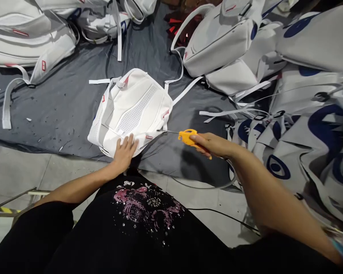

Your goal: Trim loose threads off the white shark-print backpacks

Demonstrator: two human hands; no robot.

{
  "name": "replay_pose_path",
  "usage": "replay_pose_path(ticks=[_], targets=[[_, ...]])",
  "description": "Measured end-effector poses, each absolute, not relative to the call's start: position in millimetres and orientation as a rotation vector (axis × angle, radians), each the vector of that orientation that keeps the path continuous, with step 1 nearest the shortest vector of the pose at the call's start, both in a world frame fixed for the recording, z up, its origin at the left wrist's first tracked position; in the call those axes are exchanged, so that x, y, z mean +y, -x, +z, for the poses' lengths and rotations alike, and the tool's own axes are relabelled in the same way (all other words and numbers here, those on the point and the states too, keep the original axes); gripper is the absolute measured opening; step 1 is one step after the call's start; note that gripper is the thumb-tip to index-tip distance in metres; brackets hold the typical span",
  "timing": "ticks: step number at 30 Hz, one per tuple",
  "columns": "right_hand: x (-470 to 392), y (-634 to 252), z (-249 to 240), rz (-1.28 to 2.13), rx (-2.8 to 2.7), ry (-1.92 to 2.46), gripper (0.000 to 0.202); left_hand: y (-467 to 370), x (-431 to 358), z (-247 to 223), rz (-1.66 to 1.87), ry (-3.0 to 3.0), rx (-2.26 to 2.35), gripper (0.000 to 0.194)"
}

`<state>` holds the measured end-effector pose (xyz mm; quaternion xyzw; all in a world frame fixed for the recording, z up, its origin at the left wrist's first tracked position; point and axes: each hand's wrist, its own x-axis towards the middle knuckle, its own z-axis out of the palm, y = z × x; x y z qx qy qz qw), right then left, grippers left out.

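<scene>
A white backpack (140, 101) lies on the dark grey table cover (57, 110), its mesh back panel facing up and its straps spread about. My left hand (125, 154) rests flat on the near edge of the backpack, fingers stretched out. In my right hand (213, 144) is a yellow air blow gun (188, 137), the fingers wrapped round its handle. Its thin metal nozzle points left, with the tip at the right side of the backpack by a strap. Whether the tip touches the fabric I cannot tell.
White backpacks (17, 38) are piled at the back left. More backpacks (220, 42) stand at the back right, and white pieces with blue prints (288, 163) heap along the right. A hose (205, 187) loops below my right hand. Small scraps dot the cover.
</scene>
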<state>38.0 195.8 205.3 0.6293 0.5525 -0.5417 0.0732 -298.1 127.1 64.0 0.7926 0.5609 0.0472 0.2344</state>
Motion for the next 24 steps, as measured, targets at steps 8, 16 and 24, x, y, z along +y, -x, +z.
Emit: replay_pose_path(ticks=[8,16,24], targets=[[178.8,-38.0,174.3,-1.685,1.739,-2.043,0.048,326.5,213.8,57.8,0.313,-1.039,1.675,0.047],[173.6,-2.7,171.3,-1.267,1.828,-2.32,0.042,293.1,192.0,64.5,0.339,-1.472,1.65,0.049],[69.4,103.4,138.7,-1.103,1.653,-2.19,0.044,423.1,224.2,75.5,1.094,-0.679,1.588,0.05]])
